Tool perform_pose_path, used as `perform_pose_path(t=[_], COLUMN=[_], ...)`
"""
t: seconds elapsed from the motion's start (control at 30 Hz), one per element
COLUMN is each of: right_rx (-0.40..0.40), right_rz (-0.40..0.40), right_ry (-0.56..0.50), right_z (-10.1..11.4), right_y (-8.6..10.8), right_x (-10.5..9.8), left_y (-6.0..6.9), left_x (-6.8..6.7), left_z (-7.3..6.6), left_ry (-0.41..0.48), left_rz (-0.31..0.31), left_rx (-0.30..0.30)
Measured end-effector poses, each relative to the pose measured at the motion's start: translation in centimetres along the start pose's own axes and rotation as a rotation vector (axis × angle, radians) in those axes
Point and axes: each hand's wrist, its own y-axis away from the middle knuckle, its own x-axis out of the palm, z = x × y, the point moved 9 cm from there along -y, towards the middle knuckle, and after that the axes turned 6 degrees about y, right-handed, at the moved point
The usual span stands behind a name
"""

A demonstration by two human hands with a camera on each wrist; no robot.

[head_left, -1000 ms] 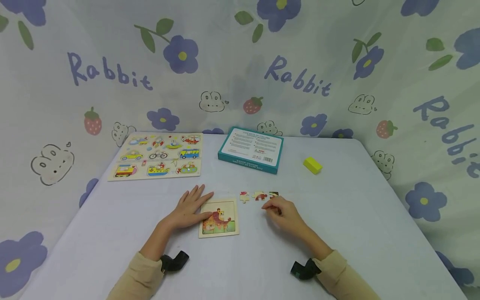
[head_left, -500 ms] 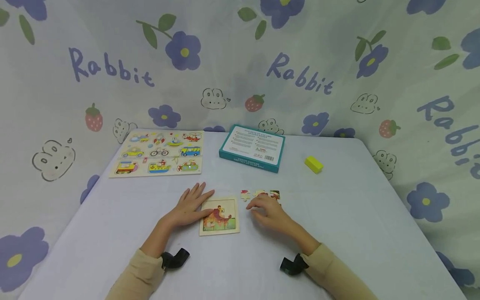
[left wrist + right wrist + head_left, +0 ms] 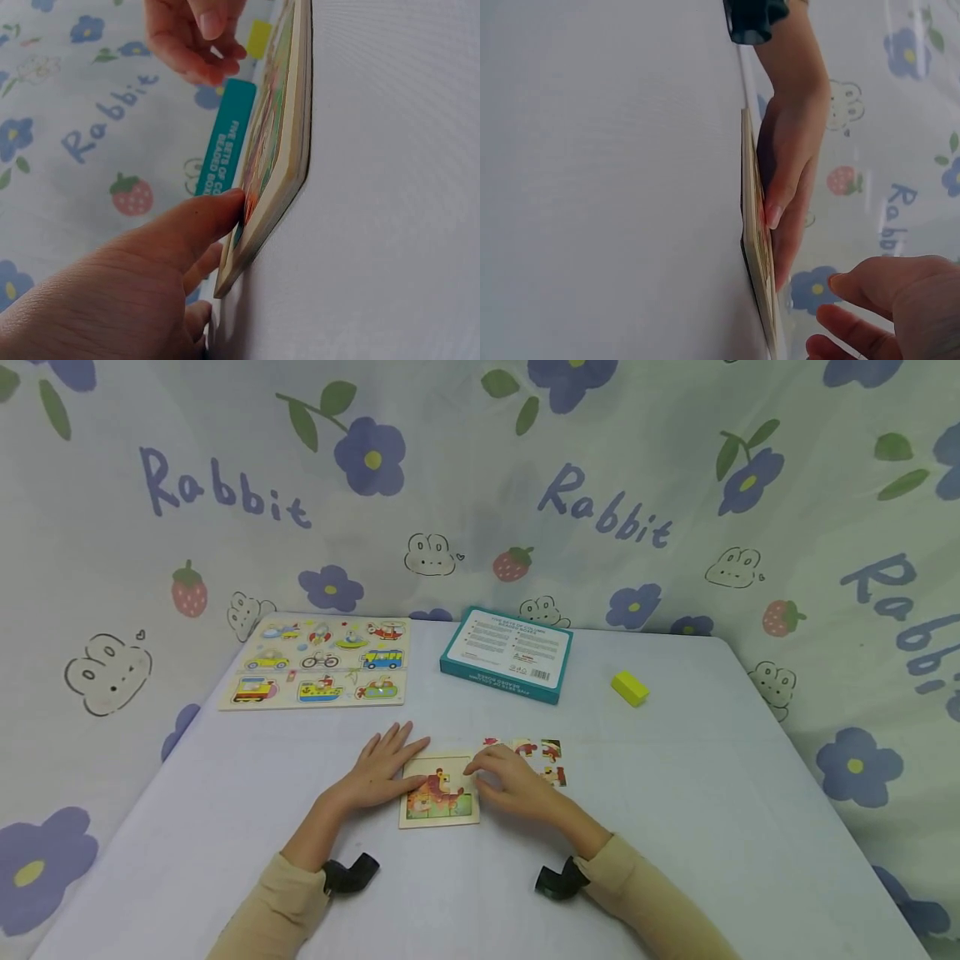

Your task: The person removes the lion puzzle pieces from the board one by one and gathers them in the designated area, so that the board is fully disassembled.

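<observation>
Hands closer together, lower puzzle piece uncovered

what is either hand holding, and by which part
Nothing: the left hand rests on the square pale wooden puzzle board; the right hand looks empty.

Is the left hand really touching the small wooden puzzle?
Touching. In the left wrist view, the left hand rests its thumb tip on the puzzle.

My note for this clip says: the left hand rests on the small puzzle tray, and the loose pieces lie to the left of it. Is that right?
Only the side is wrong: the loose pieces lie to the right of the small puzzle tray, as the head view shows. The left hand does rest on it.
</observation>
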Motion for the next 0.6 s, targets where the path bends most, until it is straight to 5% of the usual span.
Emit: perform_pose_path(t=[0.33, 0.6], right_rx=[0.024, -0.059], right_rz=[0.105, 0.086], right_ry=[0.037, 0.177], right_z=[0.8, 1.4], right_y=[-1.5, -1.7], right_x=[2.3, 3.3], left_y=[-0.1, 0.1], left_x=[0.0, -0.3], left_z=[-0.2, 0.0], left_ry=[0.004, 0.031], left_rz=[0.001, 0.008], left_rx=[0.014, 0.023])
